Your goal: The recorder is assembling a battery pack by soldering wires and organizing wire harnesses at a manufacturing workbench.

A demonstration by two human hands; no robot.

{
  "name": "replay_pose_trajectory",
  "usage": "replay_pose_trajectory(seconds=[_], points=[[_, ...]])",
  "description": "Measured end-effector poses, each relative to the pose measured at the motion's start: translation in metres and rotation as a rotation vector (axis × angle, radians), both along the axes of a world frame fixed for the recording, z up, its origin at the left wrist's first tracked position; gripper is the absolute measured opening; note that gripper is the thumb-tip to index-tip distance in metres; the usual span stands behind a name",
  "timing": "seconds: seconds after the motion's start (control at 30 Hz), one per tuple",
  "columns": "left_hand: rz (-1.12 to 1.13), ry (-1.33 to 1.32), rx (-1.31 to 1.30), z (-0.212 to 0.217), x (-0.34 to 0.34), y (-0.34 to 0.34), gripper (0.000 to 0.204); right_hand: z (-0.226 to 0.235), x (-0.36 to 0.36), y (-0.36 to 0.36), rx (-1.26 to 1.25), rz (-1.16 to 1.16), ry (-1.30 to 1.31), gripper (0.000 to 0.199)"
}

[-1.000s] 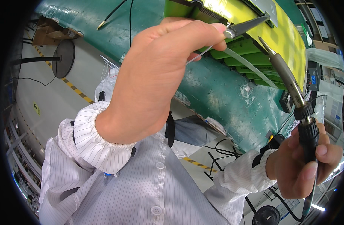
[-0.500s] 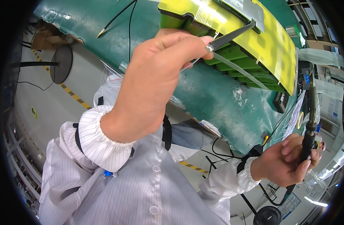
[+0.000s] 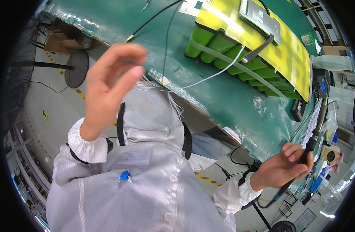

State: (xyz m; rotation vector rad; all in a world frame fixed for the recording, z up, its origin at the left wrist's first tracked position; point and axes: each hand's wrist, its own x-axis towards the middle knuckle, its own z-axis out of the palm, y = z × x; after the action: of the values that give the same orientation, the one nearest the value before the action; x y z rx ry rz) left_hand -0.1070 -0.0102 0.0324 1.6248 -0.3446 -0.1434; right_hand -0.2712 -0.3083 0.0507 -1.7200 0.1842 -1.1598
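My left hand (image 3: 108,83) is raised off the bench's left edge, blurred, its thumb and fingers curved apart with nothing in them. At the right, my right hand (image 3: 281,167) grips a soldering iron (image 3: 310,145) by its dark handle, the metal tip end pointing up and away. A battery pack (image 3: 289,54) of green cells with a yellow top sheet lies on the bench. A grey metal-cased board (image 3: 261,21) sits on that sheet. One thin white wire (image 3: 212,78) runs from the pack's near edge toward loose wires (image 3: 173,104) at the bench edge. A thick black lead (image 3: 258,50) hangs over the pack's side.
The green bench mat (image 3: 223,102) has taped, worn edges. A black cable (image 3: 154,20) with a bare tip lies at its far left. Behind the iron stands a soldering station (image 3: 321,86); a solder spool (image 3: 307,38) is further back. A cardboard box (image 3: 65,40) sits beyond the bench's left end.
My left hand has let go of the white wire by the pack and swung left toward me. The right hand with the soldering iron has shifted slightly left. The view has shifted a little.
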Motion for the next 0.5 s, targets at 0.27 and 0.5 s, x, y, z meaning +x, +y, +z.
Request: replay_pose_trajectory(seconds=[0.27,0.5], points=[[-0.089,-0.437,0.559,-0.080,-0.010,0.051,0.028,-0.025,-0.009,0.043,0.080,-0.194,0.042,0.032],[-0.180,-0.600,0.557,-0.102,-0.017,0.033,0.020,-0.021,-0.010,0.078,0.093,-0.241,0.064,0.039]])
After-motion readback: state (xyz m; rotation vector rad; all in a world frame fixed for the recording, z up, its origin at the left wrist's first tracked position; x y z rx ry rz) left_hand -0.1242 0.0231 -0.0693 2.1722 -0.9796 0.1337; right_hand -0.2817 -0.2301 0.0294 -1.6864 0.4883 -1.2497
